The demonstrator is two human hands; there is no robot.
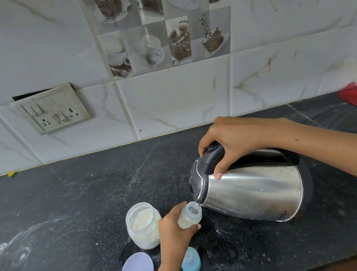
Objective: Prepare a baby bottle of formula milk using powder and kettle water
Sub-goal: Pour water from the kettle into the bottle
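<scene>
While right hand [236,142] tips kettle [253,189] | left fingers [189,230] wrap bottle [190,216] (spout at mouth)

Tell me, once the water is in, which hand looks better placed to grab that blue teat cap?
Probably the right hand, once it sets the kettle down. The left hand grips the open bottle and should keep steadying it, though the blue teat cap lies beside the left wrist.

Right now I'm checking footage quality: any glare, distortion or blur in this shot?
Head view: wide-angle lens bows the wall tiles and counter; soft glare streaks on the steel kettle; bottle and both hands look sharp, no motion blur.
</scene>
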